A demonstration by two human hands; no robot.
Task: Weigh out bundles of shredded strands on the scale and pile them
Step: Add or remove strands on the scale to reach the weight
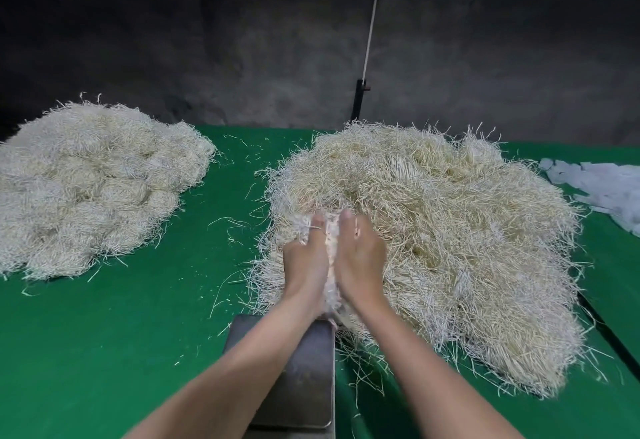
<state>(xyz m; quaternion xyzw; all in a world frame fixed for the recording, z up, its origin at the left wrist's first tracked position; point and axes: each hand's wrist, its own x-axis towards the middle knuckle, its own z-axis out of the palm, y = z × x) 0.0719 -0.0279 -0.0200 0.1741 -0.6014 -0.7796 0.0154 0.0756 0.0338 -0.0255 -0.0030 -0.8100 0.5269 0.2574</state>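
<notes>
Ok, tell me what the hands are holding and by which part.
A bundle of strands, squeezed between the left hand and right hand, one on each side of it, at the near edge of the big pile.

matt green cloth table (114,327), dull metal scale (304,383), papery strands (433,230)

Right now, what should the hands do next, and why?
Probably draw the bundle back onto the scale: the left hand and right hand clasp it at the heap's near edge, and the scale's visible part looks bare.
</notes>
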